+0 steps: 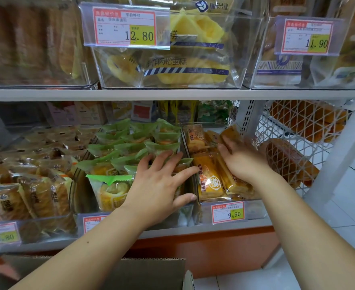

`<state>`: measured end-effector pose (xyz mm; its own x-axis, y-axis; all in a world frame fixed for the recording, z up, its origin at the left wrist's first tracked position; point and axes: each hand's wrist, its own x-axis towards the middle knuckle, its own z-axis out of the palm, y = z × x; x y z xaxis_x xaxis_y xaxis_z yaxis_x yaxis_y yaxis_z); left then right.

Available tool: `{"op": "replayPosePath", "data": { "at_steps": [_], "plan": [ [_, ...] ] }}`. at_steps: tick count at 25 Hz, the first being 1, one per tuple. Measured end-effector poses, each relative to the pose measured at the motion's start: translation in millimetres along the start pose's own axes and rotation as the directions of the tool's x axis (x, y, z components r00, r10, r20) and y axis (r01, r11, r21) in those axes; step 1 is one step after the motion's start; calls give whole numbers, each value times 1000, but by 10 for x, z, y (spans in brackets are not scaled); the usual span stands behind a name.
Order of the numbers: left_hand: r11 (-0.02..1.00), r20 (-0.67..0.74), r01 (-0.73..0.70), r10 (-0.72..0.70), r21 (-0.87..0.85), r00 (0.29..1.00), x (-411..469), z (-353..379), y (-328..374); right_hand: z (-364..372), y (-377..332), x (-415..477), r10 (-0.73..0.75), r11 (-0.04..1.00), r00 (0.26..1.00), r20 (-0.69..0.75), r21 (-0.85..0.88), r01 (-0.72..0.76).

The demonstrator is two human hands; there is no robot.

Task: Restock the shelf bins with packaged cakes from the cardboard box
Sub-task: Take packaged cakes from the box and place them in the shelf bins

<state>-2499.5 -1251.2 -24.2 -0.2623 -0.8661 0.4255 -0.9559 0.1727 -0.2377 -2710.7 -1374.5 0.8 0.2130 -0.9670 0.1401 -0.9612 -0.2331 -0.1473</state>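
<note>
My left hand [162, 183] lies flat with fingers spread on the green-wrapped cakes [130, 147] in the middle clear bin [185, 214] of the lower shelf. My right hand [240, 159] rests, fingers together, on the orange-wrapped cakes [209, 178] in the bin to the right; it presses on them and grips none. The cardboard box [151, 273] stands open below my arms at the bottom edge, its inside hidden.
A bin of brown-wrapped cakes [26, 185] fills the lower left. The upper shelf [172, 94] carries clear bins of yellow cakes [193, 65] with price tags. A white mesh basket [297, 143] with wrapped loaves hangs to the right. White floor tiles [350, 237] lie at lower right.
</note>
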Motion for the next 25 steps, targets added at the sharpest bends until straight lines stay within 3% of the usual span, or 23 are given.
{"op": "replayPosePath", "data": {
  "at_steps": [3, 8, 15, 20, 23, 25],
  "plan": [
    [1000, 0, 2, -2, -9, 1000, -13, 0, 7, 36, -126, -96, -64, 998, 995, 73, 9, 64],
    [1000, 6, 2, -2, -9, 1000, -2, -6, 6, 102, -145, -151, -14, 998, 995, 102, -59, 20],
    [1000, 16, 3, -2, -6, 1000, -7, -30, 15, 23, -281, -181, -128, 991, 992, -3, 23, 129],
    [1000, 19, 3, -3, -5, 1000, -16, -35, 14, 152, -365, -171, -200, 979, 976, 82, 64, 195],
    [1000, 13, 0, 0, 4, 1000, -11, -23, 15, 8, -247, -239, -185, 969, 975, 121, 187, 160],
    [1000, 6, 4, -4, 11, 1000, -9, -13, 20, -102, -124, -347, -159, 976, 979, 125, 168, 137]
  ]
}}
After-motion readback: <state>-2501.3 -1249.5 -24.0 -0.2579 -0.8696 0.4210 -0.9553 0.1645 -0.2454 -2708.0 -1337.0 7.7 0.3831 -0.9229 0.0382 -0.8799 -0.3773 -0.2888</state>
